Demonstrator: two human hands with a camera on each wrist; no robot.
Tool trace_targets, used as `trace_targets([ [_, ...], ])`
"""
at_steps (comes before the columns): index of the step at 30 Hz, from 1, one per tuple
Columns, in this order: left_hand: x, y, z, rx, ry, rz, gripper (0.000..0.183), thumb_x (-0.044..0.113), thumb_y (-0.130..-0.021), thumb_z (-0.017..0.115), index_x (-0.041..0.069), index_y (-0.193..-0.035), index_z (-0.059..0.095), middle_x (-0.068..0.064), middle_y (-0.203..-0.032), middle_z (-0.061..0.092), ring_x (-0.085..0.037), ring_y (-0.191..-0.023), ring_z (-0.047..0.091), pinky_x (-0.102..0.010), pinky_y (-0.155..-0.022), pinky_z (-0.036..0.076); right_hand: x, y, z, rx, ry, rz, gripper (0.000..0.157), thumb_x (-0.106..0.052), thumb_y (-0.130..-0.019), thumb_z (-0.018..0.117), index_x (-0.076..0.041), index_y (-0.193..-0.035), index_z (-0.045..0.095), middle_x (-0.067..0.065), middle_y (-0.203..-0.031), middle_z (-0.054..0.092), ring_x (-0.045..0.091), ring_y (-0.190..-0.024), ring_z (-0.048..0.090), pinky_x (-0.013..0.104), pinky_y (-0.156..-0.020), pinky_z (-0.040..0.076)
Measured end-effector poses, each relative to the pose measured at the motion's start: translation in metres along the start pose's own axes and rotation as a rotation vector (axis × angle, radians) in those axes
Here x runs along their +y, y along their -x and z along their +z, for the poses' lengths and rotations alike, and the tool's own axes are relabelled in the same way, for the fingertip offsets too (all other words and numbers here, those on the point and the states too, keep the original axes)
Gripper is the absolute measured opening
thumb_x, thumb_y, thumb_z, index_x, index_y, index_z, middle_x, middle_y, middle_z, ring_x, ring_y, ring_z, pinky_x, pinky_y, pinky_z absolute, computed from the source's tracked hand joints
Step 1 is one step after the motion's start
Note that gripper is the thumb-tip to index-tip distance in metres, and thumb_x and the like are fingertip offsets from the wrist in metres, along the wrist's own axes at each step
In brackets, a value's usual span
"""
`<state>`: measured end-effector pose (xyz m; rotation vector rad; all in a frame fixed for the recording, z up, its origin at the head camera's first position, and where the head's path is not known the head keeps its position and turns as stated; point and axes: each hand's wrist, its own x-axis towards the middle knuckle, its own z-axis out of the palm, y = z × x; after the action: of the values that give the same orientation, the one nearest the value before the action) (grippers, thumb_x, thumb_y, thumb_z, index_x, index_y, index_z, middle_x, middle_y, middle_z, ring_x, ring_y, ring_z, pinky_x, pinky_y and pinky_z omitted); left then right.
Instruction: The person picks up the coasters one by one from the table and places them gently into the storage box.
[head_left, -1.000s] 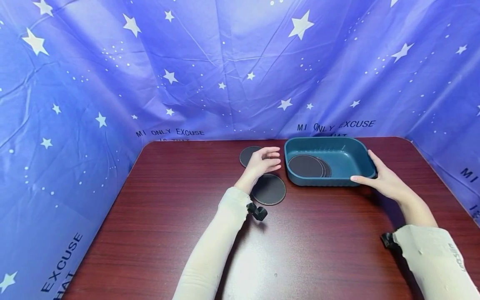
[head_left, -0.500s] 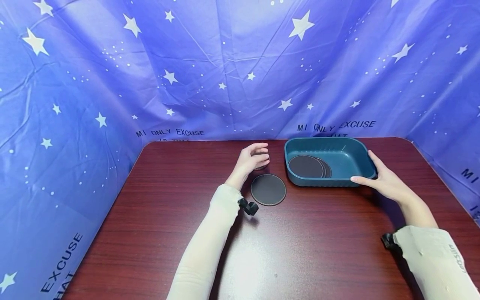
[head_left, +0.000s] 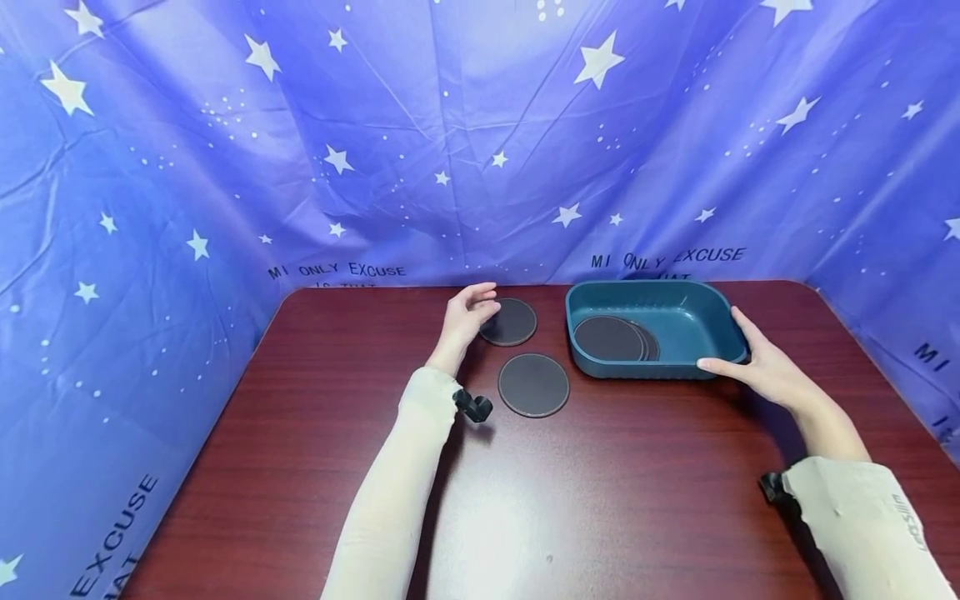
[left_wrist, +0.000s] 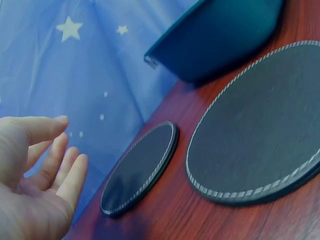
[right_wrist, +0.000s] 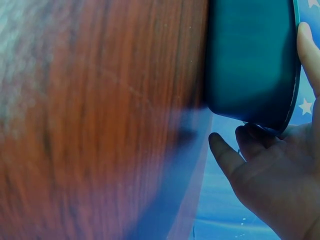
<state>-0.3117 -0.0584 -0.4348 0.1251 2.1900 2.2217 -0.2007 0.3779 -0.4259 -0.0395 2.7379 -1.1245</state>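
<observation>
My left hand (head_left: 468, 317) is just left of the far black round coaster (head_left: 513, 322), fingers loosely bent and slightly spread. In the left wrist view nothing lies between that hand's fingers, and the coaster's pale stitched edge shows. A second black coaster (head_left: 534, 385) lies flat on the table, closer to me. To the right is a teal plastic basin (head_left: 637, 369) with several overlapping black coasters (head_left: 609, 337) at its left end. My right hand (head_left: 772, 367) grips the basin's right end, thumb on the near rim and fingers around the side.
A dark red wood-grain table (head_left: 600, 492) carries everything. Behind it and along both sides hangs a blue-purple curtain (head_left: 420, 125) with white stars, close to the table's far edge. A small black wrist mount sits on each sleeve.
My left hand has moved left, away from the basin and off the far coaster, uncovering most of it. The right hand keeps its hold on the basin. The head view has shifted slightly.
</observation>
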Motion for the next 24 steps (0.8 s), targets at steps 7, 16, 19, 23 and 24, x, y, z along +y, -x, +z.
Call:
trace_targets([
  [7, -0.014, -0.007, -0.014, 0.037, -0.085, 0.061, 0.045, -0.003, -0.089, 0.068, -0.005, -0.133, 0.058, -0.028, -0.136, 0.059, -0.037, -0.13, 0.055, -0.038, -0.11, 0.048, -0.001, 0.001, 0.001, 0.006, -0.013, 0.001, 0.109, -0.041, -0.094, 0.065, -0.014, -0.157, -0.019, 0.027, -0.163, -0.014, 0.057, -0.148, -0.002, 0.079, -0.111, 0.012],
  [16, -0.027, -0.007, -0.027, -0.06, -0.157, -0.069, 0.072, -0.002, -0.087, 0.071, -0.001, -0.15, 0.038, -0.018, -0.157, 0.039, -0.029, -0.149, 0.032, -0.036, -0.126, 0.027, -0.003, 0.002, 0.004, 0.002, -0.016, 0.009, 0.109, -0.042, -0.094, 0.065, -0.014, -0.157, -0.019, 0.028, -0.163, -0.013, 0.058, -0.147, 0.001, 0.08, -0.109, 0.015],
  [19, -0.027, -0.007, -0.026, -0.123, -0.296, -0.078, 0.085, 0.004, -0.084, 0.076, 0.002, -0.154, 0.029, -0.016, -0.161, 0.032, -0.031, -0.15, 0.029, -0.038, -0.125, 0.028, -0.003, 0.002, 0.003, 0.007, -0.014, 0.007, 0.108, -0.042, -0.094, 0.065, -0.014, -0.157, -0.019, 0.028, -0.163, -0.013, 0.058, -0.146, 0.001, 0.08, -0.109, 0.014],
  [23, -0.029, -0.007, -0.021, -0.175, -0.546, -0.06, 0.096, 0.016, -0.08, 0.083, 0.008, -0.157, 0.026, -0.013, -0.162, 0.031, -0.032, -0.151, 0.027, -0.044, -0.125, 0.028, -0.002, 0.002, 0.002, 0.012, -0.01, 0.007, 0.109, -0.042, -0.094, 0.065, -0.014, -0.157, -0.02, 0.029, -0.163, -0.013, 0.058, -0.146, 0.001, 0.08, -0.11, 0.014],
  [24, -0.029, -0.007, -0.02, -0.178, -0.603, -0.049, 0.096, 0.017, -0.08, 0.084, 0.008, -0.157, 0.027, -0.012, -0.162, 0.033, -0.033, -0.151, 0.026, -0.045, -0.125, 0.028, -0.002, 0.002, 0.001, 0.012, -0.009, 0.008, 0.109, -0.042, -0.094, 0.065, -0.014, -0.157, -0.02, 0.028, -0.163, -0.013, 0.058, -0.147, 0.001, 0.08, -0.11, 0.014],
])
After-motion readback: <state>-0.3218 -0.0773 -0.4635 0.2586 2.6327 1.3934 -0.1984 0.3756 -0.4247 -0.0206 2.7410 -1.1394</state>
